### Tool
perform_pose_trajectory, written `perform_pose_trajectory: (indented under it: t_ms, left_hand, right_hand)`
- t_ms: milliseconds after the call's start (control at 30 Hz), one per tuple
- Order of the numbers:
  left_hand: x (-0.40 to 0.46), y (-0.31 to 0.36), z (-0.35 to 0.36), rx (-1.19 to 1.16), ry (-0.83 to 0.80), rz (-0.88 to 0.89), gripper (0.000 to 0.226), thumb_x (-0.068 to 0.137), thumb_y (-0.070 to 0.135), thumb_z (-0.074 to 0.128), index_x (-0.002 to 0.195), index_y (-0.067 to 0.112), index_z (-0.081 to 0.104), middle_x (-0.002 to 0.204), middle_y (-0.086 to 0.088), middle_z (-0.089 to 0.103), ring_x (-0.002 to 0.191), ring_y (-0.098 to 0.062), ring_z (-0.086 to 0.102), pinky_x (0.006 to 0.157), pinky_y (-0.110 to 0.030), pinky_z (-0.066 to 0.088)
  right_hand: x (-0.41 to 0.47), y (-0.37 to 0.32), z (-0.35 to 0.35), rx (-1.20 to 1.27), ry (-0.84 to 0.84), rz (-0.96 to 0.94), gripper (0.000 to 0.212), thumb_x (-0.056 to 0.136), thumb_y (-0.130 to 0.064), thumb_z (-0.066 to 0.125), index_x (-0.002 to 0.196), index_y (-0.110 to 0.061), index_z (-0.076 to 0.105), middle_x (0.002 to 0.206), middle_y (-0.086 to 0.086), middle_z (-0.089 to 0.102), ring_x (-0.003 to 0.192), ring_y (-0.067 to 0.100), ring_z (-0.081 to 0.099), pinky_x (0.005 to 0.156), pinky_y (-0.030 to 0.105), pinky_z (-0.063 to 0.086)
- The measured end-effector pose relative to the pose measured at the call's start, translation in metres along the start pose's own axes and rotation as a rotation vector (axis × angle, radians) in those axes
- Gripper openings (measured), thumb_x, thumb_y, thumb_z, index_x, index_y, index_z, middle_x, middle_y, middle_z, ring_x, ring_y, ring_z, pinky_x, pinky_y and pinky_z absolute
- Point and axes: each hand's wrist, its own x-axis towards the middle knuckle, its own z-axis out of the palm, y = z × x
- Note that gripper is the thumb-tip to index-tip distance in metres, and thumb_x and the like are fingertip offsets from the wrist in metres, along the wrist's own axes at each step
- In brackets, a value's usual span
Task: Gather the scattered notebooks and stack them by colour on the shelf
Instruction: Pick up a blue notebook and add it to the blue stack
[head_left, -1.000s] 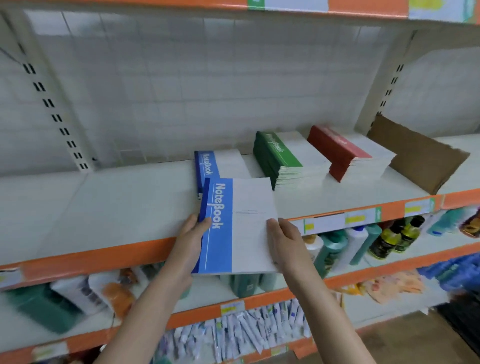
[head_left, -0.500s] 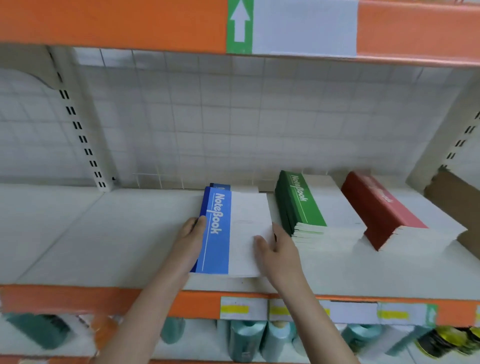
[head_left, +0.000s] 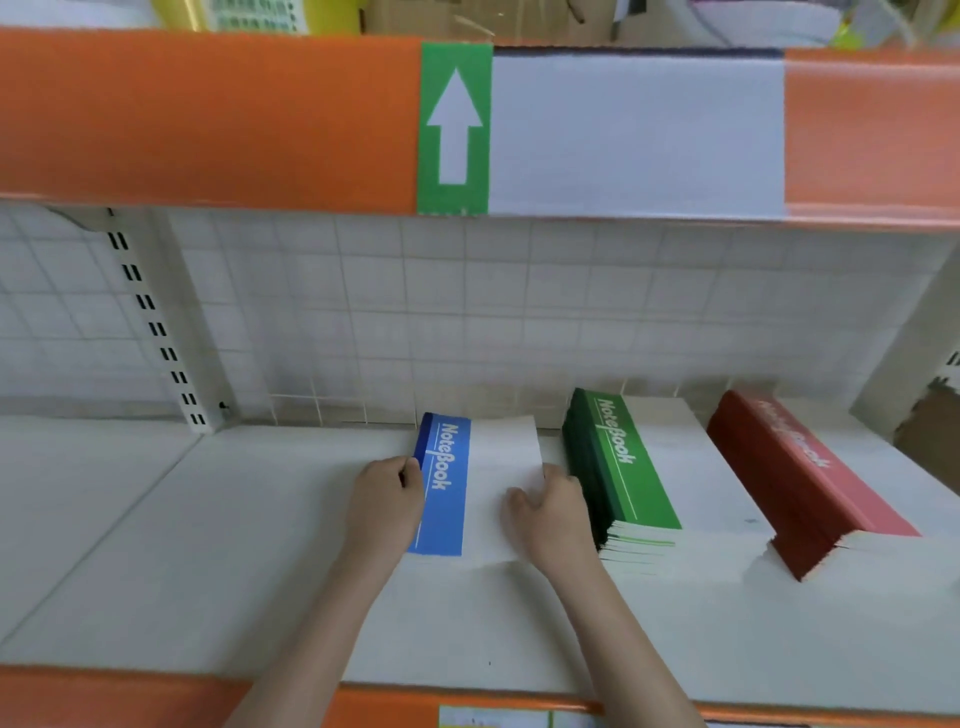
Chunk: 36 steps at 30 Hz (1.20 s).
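Head view shows left fingers (head_left: 410, 475) and right fingers (head_left: 524, 499) holding the blue notebook (head_left: 470, 488) on its stack, just beside the green stack (head_left: 623, 467); an uneven release could skew it.

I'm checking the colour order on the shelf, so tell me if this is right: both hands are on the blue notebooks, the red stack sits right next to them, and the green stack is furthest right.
Not quite: the head view shows the order swapped. Both hands, left hand and right hand, are on the blue notebooks, but the green stack sits right next to them and the red stack is furthest right.
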Motion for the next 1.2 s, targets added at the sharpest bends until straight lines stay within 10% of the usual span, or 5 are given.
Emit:
perform_pose_trajectory:
  t_ms: [633,833,1200]
  left_hand:
    - [0.019,-0.01,0.009,0.121,0.036,0.022,0.023,0.094,0.01,0.045,0.1,0.0,0.065,0.105,-0.015,0.05,0.07,-0.033,0.055,0.064,-0.033,0.045]
    - [0.025,-0.019,0.008,-0.002,-0.047,0.016,0.023,0.091,0.007,0.044,0.079,-0.007,0.057,0.064,-0.017,0.049,0.06,-0.027,0.042,0.057,-0.031,0.033]
    - [0.018,-0.013,0.007,-0.534,-0.169,-0.334,0.041,0.096,0.007,0.036,0.071,0.021,0.067,0.067,0.001,0.07,0.061,-0.024,0.063,0.056,-0.025,0.042]
  right_hand:
    - [0.016,0.002,0.022,-0.173,-0.033,0.064,0.031,0.092,-0.022,0.05,0.113,0.002,0.048,0.126,0.013,0.033,0.113,0.031,0.043,0.092,0.027,0.037]
    - [0.021,0.008,0.025,-0.178,-0.037,0.097,0.038,0.092,-0.029,0.052,0.117,0.0,0.049,0.134,0.012,0.032,0.123,0.029,0.035,0.099,0.028,0.035]
    - [0.025,0.01,0.021,0.101,-0.088,0.194,0.032,0.091,-0.021,0.057,0.114,0.001,0.053,0.124,0.021,0.054,0.118,0.036,0.049,0.1,0.046,0.042]
